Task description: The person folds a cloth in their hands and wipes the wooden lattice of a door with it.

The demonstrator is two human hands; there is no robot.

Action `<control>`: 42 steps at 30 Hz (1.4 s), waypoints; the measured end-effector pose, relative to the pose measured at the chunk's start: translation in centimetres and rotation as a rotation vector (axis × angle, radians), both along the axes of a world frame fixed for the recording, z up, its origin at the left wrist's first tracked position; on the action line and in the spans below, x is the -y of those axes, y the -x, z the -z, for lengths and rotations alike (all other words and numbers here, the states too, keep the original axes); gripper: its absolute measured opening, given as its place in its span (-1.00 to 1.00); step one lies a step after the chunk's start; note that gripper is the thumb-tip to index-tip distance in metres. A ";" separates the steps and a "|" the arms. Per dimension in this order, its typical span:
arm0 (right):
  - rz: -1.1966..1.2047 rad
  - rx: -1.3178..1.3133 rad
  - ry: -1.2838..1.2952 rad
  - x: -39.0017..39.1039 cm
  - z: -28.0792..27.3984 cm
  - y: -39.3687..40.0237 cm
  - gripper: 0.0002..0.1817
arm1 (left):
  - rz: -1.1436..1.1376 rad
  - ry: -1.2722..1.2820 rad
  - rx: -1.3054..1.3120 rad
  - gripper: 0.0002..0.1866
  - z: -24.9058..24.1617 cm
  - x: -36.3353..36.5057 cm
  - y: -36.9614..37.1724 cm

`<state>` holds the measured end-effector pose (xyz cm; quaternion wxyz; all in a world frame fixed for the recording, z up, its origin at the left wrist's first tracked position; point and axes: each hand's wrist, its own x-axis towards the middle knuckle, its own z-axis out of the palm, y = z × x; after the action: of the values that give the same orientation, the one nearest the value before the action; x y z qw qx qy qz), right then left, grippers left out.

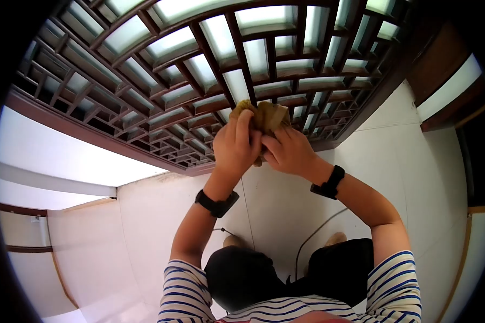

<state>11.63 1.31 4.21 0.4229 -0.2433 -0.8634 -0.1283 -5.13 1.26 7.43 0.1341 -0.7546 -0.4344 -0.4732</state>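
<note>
A crumpled yellow-brown cloth (273, 116) is bunched between my two hands, up against a dark wooden lattice screen (199, 35). My left hand (236, 141) is closed on the cloth's left side, with a finger bent over the top of it. My right hand (290, 151) grips the cloth from the right, fingers curled and partly hidden in its folds. The hands almost touch each other. Pale panes show between the lattice bars, and the cloth covers a few bars near the screen's lower middle.
Light floor tiles (275, 199) lie below the screen, with a thin dark cable (307, 239) running near my feet. A dark wooden frame with a pale panel (452, 91) stands at the right. White wall surfaces (91, 145) are at the left.
</note>
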 end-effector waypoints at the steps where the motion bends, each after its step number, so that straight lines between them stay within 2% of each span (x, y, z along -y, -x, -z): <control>1: 0.054 0.089 -0.001 -0.3 1.9 -0.5 -0.65 | -0.014 -0.007 -0.015 -0.58 0.4 0.2 0.0; 2: 0.111 0.179 -0.004 -0.7 2.7 -0.8 -0.67 | -0.026 -0.016 -0.028 -0.59 0.6 0.2 -0.1; 6: 0.132 0.259 -0.083 -0.3 3.1 -0.9 -0.75 | -0.026 0.000 0.035 -0.58 0.8 0.4 -0.7; 13: 0.091 0.247 0.087 0.0 5.0 -1.5 -0.68 | 0.035 0.016 -0.011 -0.59 3.5 1.9 -0.1; 15: 0.048 0.209 0.106 0.3 5.0 -2.0 -0.67 | 0.040 0.259 0.086 -0.59 4.2 3.0 -0.2; 16: -0.016 0.196 0.156 0.5 4.9 -2.4 -0.68 | 0.040 0.264 0.081 -0.59 4.5 3.6 -0.1; 18: -0.084 0.175 0.208 0.4 4.2 -2.5 -0.69 | 0.102 0.618 0.248 -0.56 5.1 4.5 0.4; 19: -0.106 0.130 0.131 0.2 3.2 -2.5 -0.69 | 0.101 0.623 0.246 -0.56 4.5 4.7 0.4; 20: -0.126 0.087 0.063 0.3 2.2 -2.7 -0.69 | 0.140 0.513 0.233 -0.52 3.8 5.1 0.4; 21: -0.126 0.090 0.079 0.3 1.0 -2.7 -0.69 | 0.180 0.404 0.224 -0.49 2.8 5.6 0.1; 22: -0.118 0.011 0.069 -0.1 -0.5 -2.4 -0.68 | 0.181 0.413 0.232 -0.49 1.9 5.6 0.1; 24: -0.112 -0.055 0.055 -0.3 -3.3 -1.5 -0.66 | 0.217 0.193 0.245 -0.43 -0.1 4.2 0.1; 25: -0.060 -0.124 0.185 0.0 -4.6 -0.7 -0.63 | 0.219 0.072 0.263 -0.45 -1.2 3.0 -0.3; 26: -0.008 -0.196 0.315 0.0 -5.3 0.0 -0.60 | 0.215 0.070 0.269 -0.45 -1.7 2.2 -0.6; 27: -0.011 -0.193 0.317 -0.3 -5.2 0.6 -0.60 | 0.190 0.140 0.294 -0.48 -2.1 1.6 -0.9; 28: 0.045 -0.159 0.243 -0.5 -5.0 1.2 -0.60 | 0.163 0.214 0.317 -0.50 -2.1 1.1 -1.1; 32: 0.164 -0.049 0.099 -1.3 -4.8 1.1 -0.63 | 0.133 0.108 0.305 -0.54 -1.1 0.3 -1.5; 35: 0.039 -0.178 0.231 -1.5 -5.7 1.1 -0.66 | 0.138 0.167 0.360 -0.56 -2.0 0.7 -1.6; 42: 0.013 -0.172 0.251 -1.7 -6.4 0.8 -0.70 | 0.097 0.148 0.329 -0.61 -2.0 0.9 -1.7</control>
<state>10.87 3.00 10.59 0.4608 -0.3101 -0.8316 -0.0010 -3.45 0.31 9.39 -0.0173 -0.6948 -0.4473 -0.5629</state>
